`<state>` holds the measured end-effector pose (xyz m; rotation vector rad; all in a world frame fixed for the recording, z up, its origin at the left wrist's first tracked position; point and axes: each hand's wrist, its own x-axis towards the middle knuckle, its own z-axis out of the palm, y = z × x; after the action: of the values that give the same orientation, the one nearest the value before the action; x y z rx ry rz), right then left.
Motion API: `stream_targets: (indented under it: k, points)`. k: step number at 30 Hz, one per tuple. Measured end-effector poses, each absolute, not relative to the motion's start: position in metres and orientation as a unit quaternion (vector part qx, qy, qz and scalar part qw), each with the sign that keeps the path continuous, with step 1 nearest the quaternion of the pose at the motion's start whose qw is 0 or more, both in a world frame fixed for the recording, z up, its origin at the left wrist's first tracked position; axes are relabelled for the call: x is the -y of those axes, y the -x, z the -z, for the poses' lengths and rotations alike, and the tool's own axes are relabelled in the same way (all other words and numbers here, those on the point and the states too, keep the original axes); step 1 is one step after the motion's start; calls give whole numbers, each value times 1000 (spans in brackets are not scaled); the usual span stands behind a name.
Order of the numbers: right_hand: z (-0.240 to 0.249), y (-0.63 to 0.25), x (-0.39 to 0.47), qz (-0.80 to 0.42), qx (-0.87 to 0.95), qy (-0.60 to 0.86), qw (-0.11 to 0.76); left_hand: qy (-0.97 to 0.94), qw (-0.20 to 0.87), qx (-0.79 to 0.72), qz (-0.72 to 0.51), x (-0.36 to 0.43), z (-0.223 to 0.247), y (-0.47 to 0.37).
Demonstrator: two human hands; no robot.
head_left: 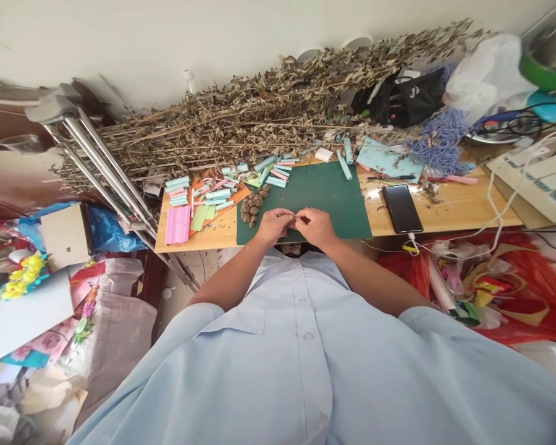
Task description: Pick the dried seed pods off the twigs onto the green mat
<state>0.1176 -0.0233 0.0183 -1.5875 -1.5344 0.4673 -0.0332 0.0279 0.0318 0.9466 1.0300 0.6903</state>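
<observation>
Over a green mat's (327,193) near edge, my left hand (272,227) is grasping a mostly hidden brown piece (285,232); my right hand (317,227) is meeting it, fingers curled, their grip impossible to tell. Brown clumps (253,206) are lying at the mat's left on the bench (467,207).

Layout of the desk (463,213). Centre: a cutting mat (328,191), with the left hand (274,226) and right hand (315,226) together at its front edge; clumps (254,207) on its left part. Left of the mat: paper rolls (217,193). Right: a phone (402,209), then a power strip (537,176). Behind: plant stalks (241,123) along the wall (120,37); cords (438,142) behind and right of the phone.
</observation>
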Motion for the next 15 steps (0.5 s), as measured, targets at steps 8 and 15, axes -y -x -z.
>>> stream_targets:
  k: [8, 15]
  points:
    - [-17, -110, 19, -429, 371, 637, 522, -407, 753, -429, -288, -28, -34, 38]
    - [-21, -109, 22, -418, 394, 636, 516, -398, 742, -430, -324, -27, -31, 35]
